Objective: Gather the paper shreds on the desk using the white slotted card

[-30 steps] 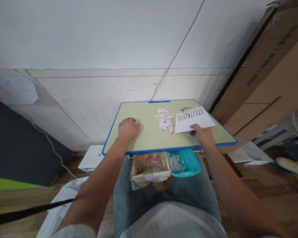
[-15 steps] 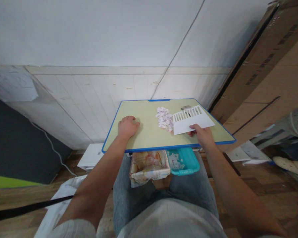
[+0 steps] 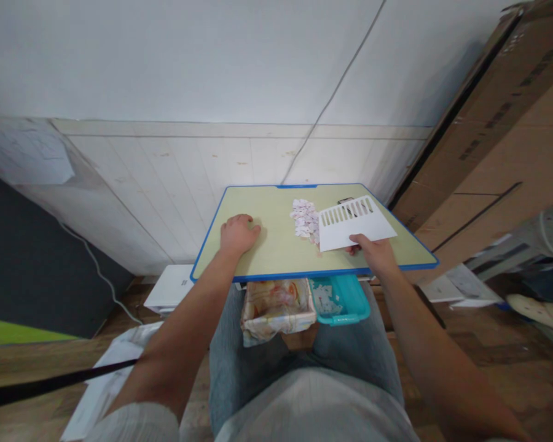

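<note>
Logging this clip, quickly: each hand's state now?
Left hand: open, palm down on the board.
Right hand: closed, holding the slotted white card.

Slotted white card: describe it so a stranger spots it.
Find the blue-edged table, then the right hand over its right side. It grips the card, one flat sheet whose row of slots sets it apart from the heap of pale scraps beside it.

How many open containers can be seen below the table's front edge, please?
2: the patterned basket on the left, and the turquoise bin beside it on the right. The table may hide others.
</note>
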The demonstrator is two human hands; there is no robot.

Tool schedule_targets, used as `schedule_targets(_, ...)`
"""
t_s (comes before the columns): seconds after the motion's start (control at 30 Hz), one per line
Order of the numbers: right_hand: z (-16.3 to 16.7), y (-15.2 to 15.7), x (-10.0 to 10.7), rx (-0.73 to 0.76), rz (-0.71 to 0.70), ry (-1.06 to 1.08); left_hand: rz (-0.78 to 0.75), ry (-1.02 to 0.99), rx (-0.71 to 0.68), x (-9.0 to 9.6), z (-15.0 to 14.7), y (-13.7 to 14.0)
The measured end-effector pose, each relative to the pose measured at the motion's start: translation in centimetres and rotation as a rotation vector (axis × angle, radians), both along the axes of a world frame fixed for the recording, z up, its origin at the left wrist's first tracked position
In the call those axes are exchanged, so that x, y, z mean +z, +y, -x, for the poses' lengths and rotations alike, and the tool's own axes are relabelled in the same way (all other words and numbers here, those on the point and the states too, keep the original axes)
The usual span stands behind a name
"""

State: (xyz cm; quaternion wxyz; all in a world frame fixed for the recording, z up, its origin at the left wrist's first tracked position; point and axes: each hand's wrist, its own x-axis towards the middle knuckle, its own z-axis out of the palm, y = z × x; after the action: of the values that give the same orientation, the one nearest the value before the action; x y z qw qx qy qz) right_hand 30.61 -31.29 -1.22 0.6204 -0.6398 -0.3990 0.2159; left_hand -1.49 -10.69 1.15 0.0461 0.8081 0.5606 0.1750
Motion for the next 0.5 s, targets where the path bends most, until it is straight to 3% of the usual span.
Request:
schedule_targets(0.2, 1.0, 0.0, 0.1, 0.059, 0.011, -0.046, 0.002, -0.010, -0.004, -0.1, -0.1, 0.1)
schedule_targets(0.5, 5.5, 0.3, -0.3, 0.183, 0.020, -0.021, 0.017, -0.020, 0.000, 0.1, -0.1, -0.1)
